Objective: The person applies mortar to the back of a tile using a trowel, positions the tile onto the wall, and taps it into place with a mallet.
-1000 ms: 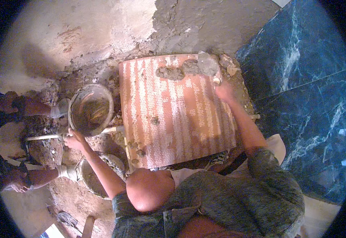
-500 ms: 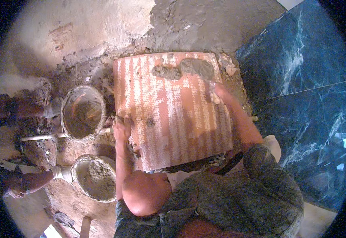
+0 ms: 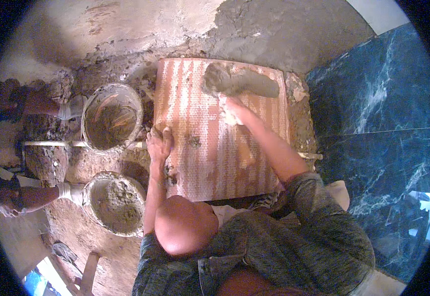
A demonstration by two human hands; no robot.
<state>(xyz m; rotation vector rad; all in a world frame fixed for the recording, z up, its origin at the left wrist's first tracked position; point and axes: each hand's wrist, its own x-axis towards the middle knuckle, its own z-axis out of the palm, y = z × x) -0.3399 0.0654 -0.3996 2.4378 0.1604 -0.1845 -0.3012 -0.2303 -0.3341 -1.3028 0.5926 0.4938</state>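
Note:
A large tile (image 3: pixel 200 167) lies with its ridged, orange-and-white striped back facing up in front of me. My left hand (image 3: pixel 159 143) grips its left edge with bent fingers. Near the far edge, my right hand (image 3: pixel 230 110) is closed around what looks like a trowel, its blade hidden by mortar and its handle by my fingers. Wet grey mortar (image 3: pixel 254 83) forms a thick band across the far part of the tile. One small mortar lump (image 3: pixel 194 141) sits nearer the middle.
Two mortar-crusted buckets (image 3: pixel 140 116) (image 3: pixel 87 202) stand left, beside a co-worker's gloved hands (image 3: pixel 72 107) (image 3: pixel 72 192). A pale pole (image 3: pixel 52 143) runs along the ground there. Blue marbled tiles (image 3: pixel 373 108) cover the right side; wet mortar (image 3: pixel 294 34) coats the far surface.
My right hand has swept left along the far part of the tile, and the mortar now stretches as a longer band. My left hand stays at the left edge. The whole view has shifted slightly.

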